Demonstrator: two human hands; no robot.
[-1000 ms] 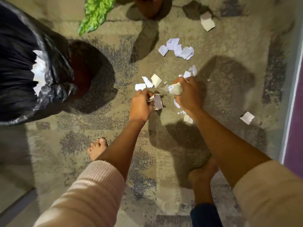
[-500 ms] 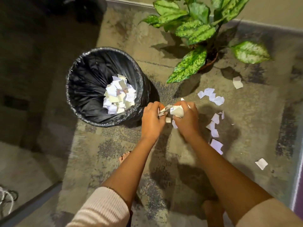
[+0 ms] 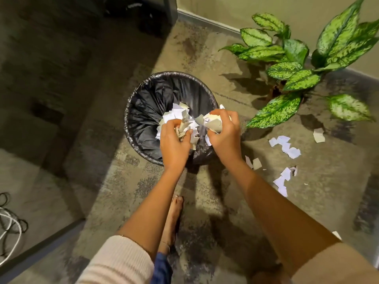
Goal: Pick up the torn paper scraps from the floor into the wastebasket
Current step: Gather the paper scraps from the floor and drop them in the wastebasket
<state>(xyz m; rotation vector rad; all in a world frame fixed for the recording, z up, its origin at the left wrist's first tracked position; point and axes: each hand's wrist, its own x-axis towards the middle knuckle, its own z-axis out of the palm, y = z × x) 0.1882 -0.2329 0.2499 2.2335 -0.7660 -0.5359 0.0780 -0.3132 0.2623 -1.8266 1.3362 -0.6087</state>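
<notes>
Both hands are over the wastebasket [image 3: 127, 119] mouth. My left hand [image 3: 174, 142] is curled round a wad of torn scraps [image 3: 184, 129]. My right hand [image 3: 224, 136] is clenched on a second wad [image 3: 213, 122], above the basket's right rim.

Risk: the right wad sits at the rim edge, so releasing there could spill pieces outside. Light paper flutters and may cling to my fingers. The black liner [image 3: 147, 107] looks loose and could sag.

Binned scraps [image 3: 176, 112] are already inside. Floor scraps [image 3: 285, 145] lie to the right, near the potted plant [image 3: 287, 58], so the job is unfinished.

The surface is a mottled grey-beige rug [image 3: 123, 191], where thin bits are hard to pinch. Beyond it are a wall and baseboard. Cables [image 3: 12, 222] lie far left, and my bare foot [image 3: 174, 214] is below my arms.
</notes>
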